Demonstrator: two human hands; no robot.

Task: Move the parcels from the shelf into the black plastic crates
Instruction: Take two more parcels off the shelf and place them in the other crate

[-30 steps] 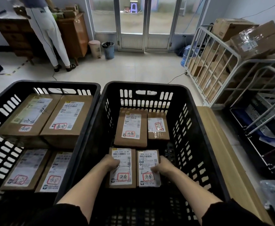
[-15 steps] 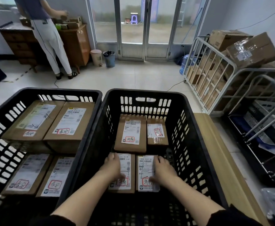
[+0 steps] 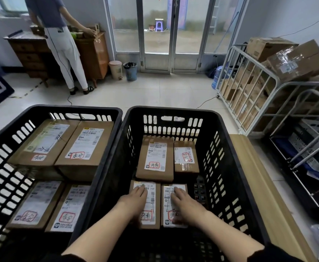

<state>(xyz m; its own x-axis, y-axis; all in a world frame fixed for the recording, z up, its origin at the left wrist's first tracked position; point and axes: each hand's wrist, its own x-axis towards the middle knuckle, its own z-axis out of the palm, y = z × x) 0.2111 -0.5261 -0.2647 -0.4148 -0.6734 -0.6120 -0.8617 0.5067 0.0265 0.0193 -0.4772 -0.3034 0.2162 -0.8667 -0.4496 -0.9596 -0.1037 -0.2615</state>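
Note:
Two black plastic crates stand side by side. The right crate (image 3: 228,167) holds several brown parcels with white labels. My left hand (image 3: 134,200) lies flat with straight fingers on the near left parcel (image 3: 152,205). My right hand (image 3: 185,201) lies flat on the near right parcel (image 3: 169,207) beside it. Behind them sit a larger parcel (image 3: 154,159) and a small taped one (image 3: 186,157). The left crate (image 3: 1,148) holds several bigger labelled parcels (image 3: 83,146).
A wooden bench edge (image 3: 257,186) runs along the right crate. A metal cage trolley (image 3: 249,95) full of cartons stands at the right, with a second cart (image 3: 306,148) nearer. A person (image 3: 60,40) stands at wooden cabinets at the back left. Two bins (image 3: 130,70) stand by glass doors.
Both hands slid from the parcels' outer sides up onto their tops, and now lie flat on the labels. The camera view tilted upward.

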